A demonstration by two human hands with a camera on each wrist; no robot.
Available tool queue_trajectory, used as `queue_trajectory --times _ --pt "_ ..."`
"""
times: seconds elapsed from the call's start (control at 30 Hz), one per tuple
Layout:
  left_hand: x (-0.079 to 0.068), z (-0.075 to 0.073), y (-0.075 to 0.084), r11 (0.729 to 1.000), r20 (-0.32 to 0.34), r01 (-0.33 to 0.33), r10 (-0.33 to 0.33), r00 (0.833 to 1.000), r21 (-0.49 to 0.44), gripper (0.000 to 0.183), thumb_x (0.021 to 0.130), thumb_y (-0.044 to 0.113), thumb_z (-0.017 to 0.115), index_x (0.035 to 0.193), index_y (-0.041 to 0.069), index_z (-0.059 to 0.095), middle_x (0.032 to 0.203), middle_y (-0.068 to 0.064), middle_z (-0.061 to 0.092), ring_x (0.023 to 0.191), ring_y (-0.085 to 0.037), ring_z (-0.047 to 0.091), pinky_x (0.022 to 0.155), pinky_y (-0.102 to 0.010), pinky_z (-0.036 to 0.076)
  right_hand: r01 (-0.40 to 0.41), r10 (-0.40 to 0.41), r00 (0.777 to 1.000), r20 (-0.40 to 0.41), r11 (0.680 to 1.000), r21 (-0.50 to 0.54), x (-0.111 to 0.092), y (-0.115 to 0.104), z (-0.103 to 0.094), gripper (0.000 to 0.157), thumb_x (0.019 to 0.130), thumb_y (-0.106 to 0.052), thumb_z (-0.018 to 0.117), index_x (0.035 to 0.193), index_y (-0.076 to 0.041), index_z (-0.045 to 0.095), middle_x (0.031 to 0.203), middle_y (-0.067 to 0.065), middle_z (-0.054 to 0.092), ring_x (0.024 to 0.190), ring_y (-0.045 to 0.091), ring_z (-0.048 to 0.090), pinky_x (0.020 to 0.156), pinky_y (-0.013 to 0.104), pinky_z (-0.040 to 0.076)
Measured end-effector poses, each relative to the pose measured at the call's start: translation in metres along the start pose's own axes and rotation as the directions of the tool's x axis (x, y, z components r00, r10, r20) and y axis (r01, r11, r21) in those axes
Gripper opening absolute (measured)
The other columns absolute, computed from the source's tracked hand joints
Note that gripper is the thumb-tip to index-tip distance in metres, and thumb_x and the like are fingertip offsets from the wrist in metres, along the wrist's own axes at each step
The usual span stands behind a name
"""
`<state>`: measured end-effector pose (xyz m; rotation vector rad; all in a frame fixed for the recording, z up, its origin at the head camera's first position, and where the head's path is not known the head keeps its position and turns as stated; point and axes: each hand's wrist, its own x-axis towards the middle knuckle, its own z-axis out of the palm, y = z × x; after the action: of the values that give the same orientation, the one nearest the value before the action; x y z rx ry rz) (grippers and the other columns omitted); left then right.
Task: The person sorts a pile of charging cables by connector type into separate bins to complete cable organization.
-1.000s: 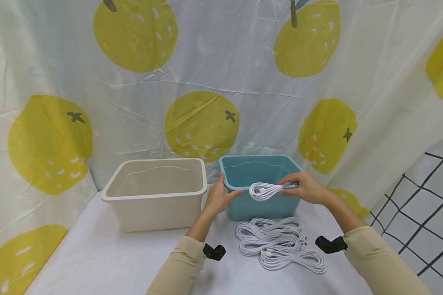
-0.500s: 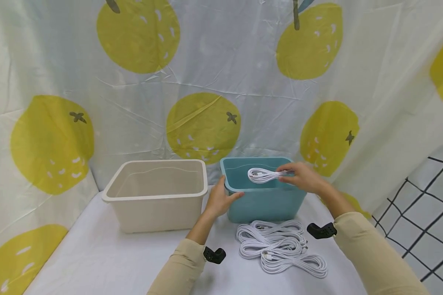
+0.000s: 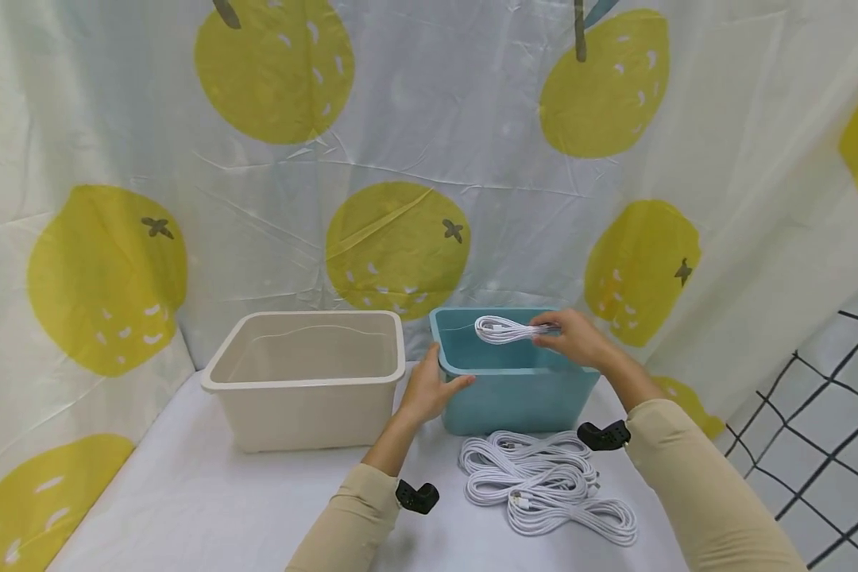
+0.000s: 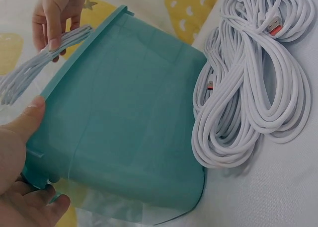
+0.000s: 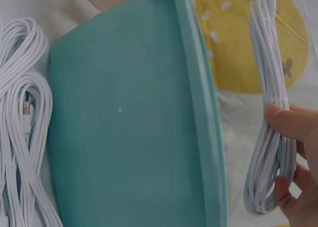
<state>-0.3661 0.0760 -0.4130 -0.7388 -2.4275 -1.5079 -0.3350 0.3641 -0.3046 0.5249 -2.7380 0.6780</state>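
Observation:
In the head view, a bundled white USB cable [image 3: 502, 330] is up over the mouth of a teal plastic bin [image 3: 518, 407]. My right hand [image 3: 573, 337] pinches the bundle by its right end; the right wrist view shows thumb and fingers around the coiled cable [image 5: 271, 68], above the rim. My left hand [image 3: 426, 389] grips the bin's left front corner. Seen from the left wrist, its thumb [image 4: 27, 118] lies at the rim and its fingers curl beneath the corner. Several more bundled white cables [image 3: 536, 470] lie piled before the bin.
Left of the teal bin stands a larger beige bin [image 3: 307, 416] on the white cloth [image 3: 186, 492]. A lemon-print curtain [image 3: 272, 238] hangs close behind both bins. Black wire grid [image 3: 822, 433] runs along the right side.
My right hand has raised the cable bundle from in front of the teal bin to over its opening, slightly leftward. The left hand keeps its grip on the corner.

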Motion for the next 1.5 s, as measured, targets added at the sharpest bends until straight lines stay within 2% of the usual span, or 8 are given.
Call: queue_trajectory --times 0.17,0.4,0.63,0.97,1.23,1.5 --pt "-0.002 -0.001 0.002 1.000 0.008 0.027 -0.027 1.000 0.012 0.099 0.090 0.039 0.083 0.160 -0.005 0.028 0.156 -0.025 0.043 0.141 -0.039 0.045 0.112 -0.052 0.039 -0.034 0.035 0.997 -0.069 0.999 0.019 0.000 0.003 0.002 0.040 0.097 -0.010 0.074 0.134 0.004 0.065 0.139 0.027 0.058 0.130 0.049 0.050 0.105 0.066 0.040" --pt "-0.002 -0.003 0.003 0.999 0.015 0.031 -0.031 0.999 0.029 0.100 0.089 0.040 0.083 0.159 -0.006 0.028 0.155 -0.024 0.044 0.140 -0.038 0.046 0.112 -0.052 0.040 -0.076 0.082 0.994 -0.066 0.994 0.082 -0.006 0.005 -0.001 0.038 0.098 -0.013 0.074 0.132 0.000 0.068 0.132 0.022 0.065 0.122 0.044 0.056 0.099 0.063 0.047" --pt "-0.002 -0.005 0.002 1.000 0.018 0.028 -0.028 0.999 0.015 0.097 0.090 0.039 0.083 0.159 -0.004 0.029 0.154 -0.023 0.045 0.139 -0.037 0.048 0.111 -0.052 0.041 -0.013 0.018 0.999 -0.047 0.995 0.102 -0.010 0.003 0.000 0.035 0.097 -0.013 0.075 0.129 0.000 0.070 0.126 0.020 0.069 0.117 0.042 0.061 0.097 0.059 0.050" --pt "-0.003 -0.006 0.002 1.000 0.020 0.020 -0.021 1.000 0.023 0.095 0.090 0.038 0.082 0.158 -0.004 0.031 0.152 -0.022 0.048 0.137 -0.037 0.049 0.110 -0.052 0.042 0.029 -0.026 0.999 -0.027 0.994 0.105 -0.019 -0.005 -0.001 0.036 0.097 -0.017 0.076 0.130 -0.002 0.070 0.124 0.015 0.071 0.115 0.039 0.062 0.095 0.059 0.051" --pt "0.001 -0.004 0.003 0.999 0.020 0.017 -0.018 1.000 0.051 0.096 0.092 0.041 0.081 0.159 -0.005 0.030 0.152 -0.023 0.048 0.137 -0.038 0.050 0.109 -0.052 0.043 0.057 -0.052 0.998 -0.041 0.992 0.109 -0.044 -0.006 0.000 0.033 0.096 -0.017 0.077 0.127 -0.004 0.073 0.123 0.013 0.072 0.114 0.038 0.062 0.090 0.056 0.053" --pt "-0.001 -0.003 0.004 0.998 0.027 0.029 -0.030 0.999 0.052 0.097 0.091 0.041 0.081 0.159 -0.005 0.029 0.153 -0.024 0.047 0.138 -0.038 0.049 0.110 -0.052 0.042 0.018 -0.013 0.999 -0.034 0.989 0.149 -0.071 0.001 0.011 0.034 0.095 -0.018 0.078 0.127 -0.007 0.073 0.121 0.009 0.073 0.114 0.037 0.064 0.090 0.057 0.054"
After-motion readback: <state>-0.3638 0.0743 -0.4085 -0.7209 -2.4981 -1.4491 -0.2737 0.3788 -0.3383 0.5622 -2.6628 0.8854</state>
